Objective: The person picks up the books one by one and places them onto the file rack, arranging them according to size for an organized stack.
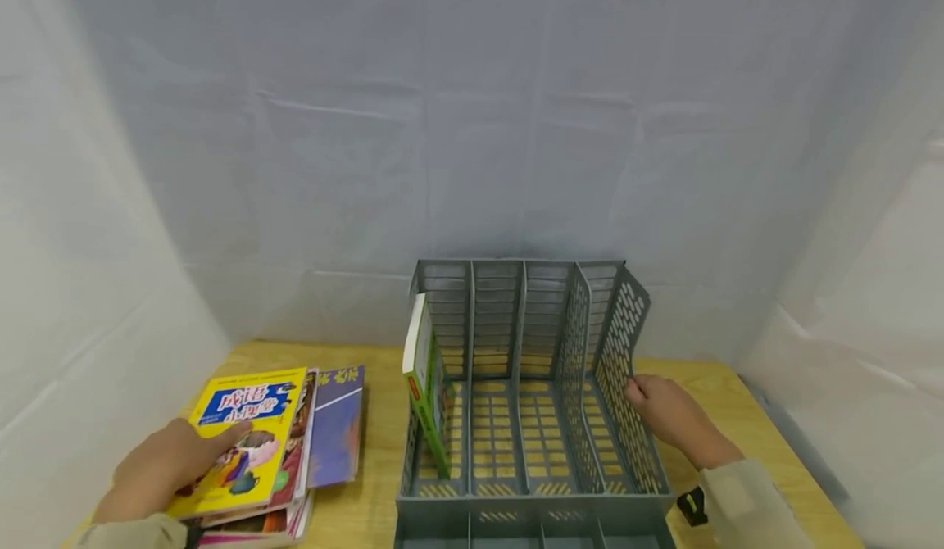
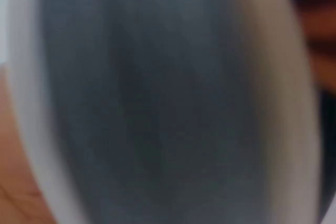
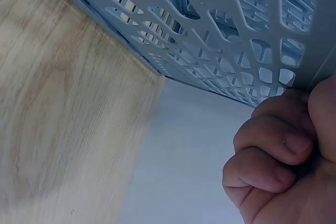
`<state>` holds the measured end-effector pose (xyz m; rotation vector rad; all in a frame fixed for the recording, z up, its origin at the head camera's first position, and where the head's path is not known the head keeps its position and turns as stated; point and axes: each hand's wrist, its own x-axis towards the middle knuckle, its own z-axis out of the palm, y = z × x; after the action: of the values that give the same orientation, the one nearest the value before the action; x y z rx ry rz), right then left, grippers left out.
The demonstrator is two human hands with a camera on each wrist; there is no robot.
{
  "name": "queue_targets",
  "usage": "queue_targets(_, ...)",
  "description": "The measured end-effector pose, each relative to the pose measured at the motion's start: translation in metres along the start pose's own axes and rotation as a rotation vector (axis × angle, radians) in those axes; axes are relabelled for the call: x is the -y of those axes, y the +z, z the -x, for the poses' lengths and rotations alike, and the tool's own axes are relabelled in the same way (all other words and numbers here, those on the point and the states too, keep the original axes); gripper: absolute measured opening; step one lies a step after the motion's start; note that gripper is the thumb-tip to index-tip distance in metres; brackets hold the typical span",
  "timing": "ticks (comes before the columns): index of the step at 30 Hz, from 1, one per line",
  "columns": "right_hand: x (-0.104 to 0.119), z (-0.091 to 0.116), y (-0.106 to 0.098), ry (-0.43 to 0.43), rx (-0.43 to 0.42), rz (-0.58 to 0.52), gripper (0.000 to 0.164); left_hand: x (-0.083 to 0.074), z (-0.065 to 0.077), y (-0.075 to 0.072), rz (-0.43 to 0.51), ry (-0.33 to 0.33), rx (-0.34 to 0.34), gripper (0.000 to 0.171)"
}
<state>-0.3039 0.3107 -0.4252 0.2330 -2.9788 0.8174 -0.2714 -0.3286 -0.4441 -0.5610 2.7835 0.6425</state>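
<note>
My left hand is on the yellow book atop a stack at the left of the table. Its thumb lies across the cover; the other fingers are hidden at the book's left side. A grey desktop file organizer stands in the middle, its upright slots open at the front. With curled fingers, my right hand grips the front edge of its perforated right side wall. One green book leans upright in the leftmost slot. A blurred grey shape fills most of the left wrist view.
Beneath the yellow book lie several more books, among them a purple one sticking out to the right. The wooden table is bounded by white sheeting behind and on both sides. Low compartments line the organizer's front.
</note>
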Motion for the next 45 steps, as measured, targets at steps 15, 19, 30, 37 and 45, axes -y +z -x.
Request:
queue_targets(15,0.003,0.001,0.0,0.028,0.009,-0.027,0.044,-0.006,0.006,-0.001,0.07,-0.141,-0.068,0.102)
queue_targets(19,0.001,0.0,0.0,0.032,0.008,-0.028,0.044,-0.008,0.008,-0.001,0.078,-0.132,-0.094,0.099)
queue_targets(30,-0.004,0.0,-0.011,-0.042,0.061,0.018,0.044,-0.032,0.033,-0.02,0.215,0.072,-0.396,0.086)
queue_targets(37,0.0,-0.002,-0.016,-0.077,0.068,0.008,0.044,-0.065,0.059,-0.019,0.457,0.211,-0.607,0.061)
queue_targets(45,-0.005,-0.001,-0.012,-0.054,0.045,0.02,0.044,-0.099,0.075,0.01,0.647,0.282,-0.664,0.057)
